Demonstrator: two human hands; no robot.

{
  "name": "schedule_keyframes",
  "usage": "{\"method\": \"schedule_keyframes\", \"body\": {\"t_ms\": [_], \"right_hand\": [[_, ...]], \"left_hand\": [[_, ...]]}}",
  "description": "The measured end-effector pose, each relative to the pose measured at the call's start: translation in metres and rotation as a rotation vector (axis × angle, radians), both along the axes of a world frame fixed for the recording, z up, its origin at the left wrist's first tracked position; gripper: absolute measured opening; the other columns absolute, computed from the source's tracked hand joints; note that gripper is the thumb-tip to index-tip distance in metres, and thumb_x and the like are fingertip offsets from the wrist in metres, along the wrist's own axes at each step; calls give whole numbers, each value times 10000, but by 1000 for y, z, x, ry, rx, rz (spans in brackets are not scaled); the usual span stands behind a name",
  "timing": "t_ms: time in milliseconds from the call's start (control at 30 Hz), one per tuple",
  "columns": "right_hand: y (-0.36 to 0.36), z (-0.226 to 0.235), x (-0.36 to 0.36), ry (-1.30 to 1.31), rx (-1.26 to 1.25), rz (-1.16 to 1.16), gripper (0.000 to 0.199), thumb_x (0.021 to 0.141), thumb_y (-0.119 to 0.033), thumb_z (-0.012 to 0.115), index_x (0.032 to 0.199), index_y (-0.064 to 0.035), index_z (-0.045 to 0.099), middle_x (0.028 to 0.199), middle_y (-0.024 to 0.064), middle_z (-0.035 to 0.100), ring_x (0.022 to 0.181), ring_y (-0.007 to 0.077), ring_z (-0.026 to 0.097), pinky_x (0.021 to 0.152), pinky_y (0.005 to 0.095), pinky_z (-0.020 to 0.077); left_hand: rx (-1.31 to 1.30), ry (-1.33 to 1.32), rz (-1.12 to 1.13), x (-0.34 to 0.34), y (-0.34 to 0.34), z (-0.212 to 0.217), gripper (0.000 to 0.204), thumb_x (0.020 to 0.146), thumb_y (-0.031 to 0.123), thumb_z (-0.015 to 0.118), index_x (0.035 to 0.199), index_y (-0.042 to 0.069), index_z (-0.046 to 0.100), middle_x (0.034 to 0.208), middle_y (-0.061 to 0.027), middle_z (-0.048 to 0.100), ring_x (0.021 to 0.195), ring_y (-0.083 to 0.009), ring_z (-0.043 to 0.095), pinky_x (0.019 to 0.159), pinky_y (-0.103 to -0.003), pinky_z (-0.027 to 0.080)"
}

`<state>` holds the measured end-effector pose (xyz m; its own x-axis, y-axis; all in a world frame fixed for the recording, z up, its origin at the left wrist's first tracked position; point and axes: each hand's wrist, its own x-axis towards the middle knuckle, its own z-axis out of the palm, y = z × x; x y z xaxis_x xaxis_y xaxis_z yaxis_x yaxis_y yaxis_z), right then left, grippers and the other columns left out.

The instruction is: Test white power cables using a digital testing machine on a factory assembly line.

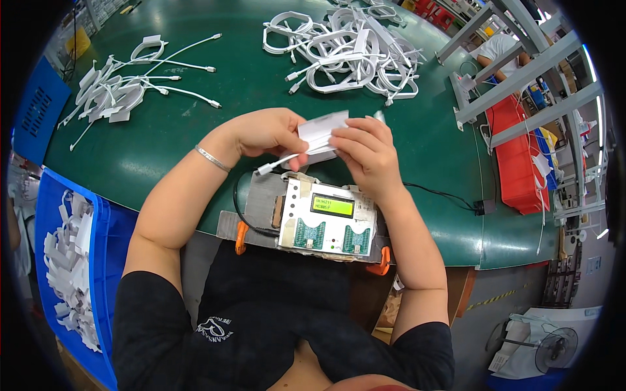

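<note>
My left hand [267,133] and my right hand [365,153] meet above the near edge of the green table [195,130]. Together they hold a coiled white cable [287,160] with a white paper band [321,132] around it. One plug end of the cable sticks out to the left below my left thumb. Just below my hands sits a small tester box [328,221] with a lit green screen and two green circuit boards, clamped to the table edge by orange clamps.
A big heap of banded white cables [345,49] lies at the far middle of the table, and a smaller spread of loose cables [124,85] at the far left. A blue bin [65,274] with white paper strips stands at my left. Red crates [515,156] and metal racks fill the right.
</note>
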<state>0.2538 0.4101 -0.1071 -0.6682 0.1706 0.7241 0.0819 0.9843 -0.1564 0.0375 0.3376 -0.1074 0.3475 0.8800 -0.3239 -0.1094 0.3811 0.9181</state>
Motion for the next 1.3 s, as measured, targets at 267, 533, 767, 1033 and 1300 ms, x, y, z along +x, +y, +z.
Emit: {"method": "schedule_keyframes", "body": {"t_ms": [267,533,767,1033,1300], "right_hand": [[14,-18,-5,-191,-250,4,277,713,-31,675,969,-134,669,1123,72,583,909,232,569,811,367,454],[24,-15,2,-151,-78,78,487,663,-96,709,1116,-266,652,1406,162,357,1111,303,491,920,400,361],[13,-16,5,-85,-773,-19,231,709,-98,714,934,-58,678,833,93,667,704,206,637,650,303,510],[30,-27,6,-52,-698,-144,133,760,-148,676,849,-51,699,798,98,670,704,223,645,632,295,502],[35,-40,3,-251,-617,-139,120,764,-157,621,841,-79,670,834,77,642,776,266,615,689,358,487]], "left_hand": [[41,41,-116,-4,1,0,215,814,15,547,1020,-44,543,833,-114,657,641,-138,655,589,-193,496],[75,195,81,13,3,6,167,770,26,551,890,-69,619,757,-129,658,526,-161,633,460,-242,503],[690,780,217,27,-4,3,279,699,27,581,962,9,670,716,-98,622,634,-173,588,604,-288,454],[978,1149,214,38,15,-8,124,742,88,638,836,17,675,736,-124,627,722,-282,598,641,-362,471],[863,1063,222,38,21,-26,85,739,72,653,789,5,662,710,-114,591,647,-265,560,608,-352,456]]}}
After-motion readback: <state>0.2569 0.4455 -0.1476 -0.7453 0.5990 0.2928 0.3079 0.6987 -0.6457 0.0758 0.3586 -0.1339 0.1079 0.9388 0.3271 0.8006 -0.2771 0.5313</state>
